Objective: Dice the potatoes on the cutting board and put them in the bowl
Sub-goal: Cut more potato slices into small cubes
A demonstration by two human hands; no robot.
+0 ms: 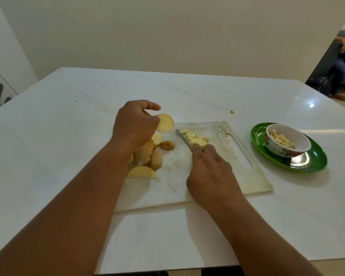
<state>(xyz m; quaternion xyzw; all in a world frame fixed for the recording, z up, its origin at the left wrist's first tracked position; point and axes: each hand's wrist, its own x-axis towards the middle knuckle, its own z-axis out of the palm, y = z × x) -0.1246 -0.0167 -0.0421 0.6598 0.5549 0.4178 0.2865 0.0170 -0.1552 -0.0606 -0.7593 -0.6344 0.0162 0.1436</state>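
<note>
Pinching a potato slice (165, 122) in our left hand (134, 124), right hand (211, 174) gripping the knife (184, 140), we should lay it flat before dicing.

Your surfaces: stone-like gloss, scuffed plastic, bare metal.
Your table (247, 100) shines, polished; on it, the cutting board (253, 176) looks matt, scratched plastic, the plate (315, 162) glossy green, the knife (184, 141) dull metal.

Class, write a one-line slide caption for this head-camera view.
Left hand lifts a potato slice while right hand holds the knife beside diced potato on the cutting board.
</note>
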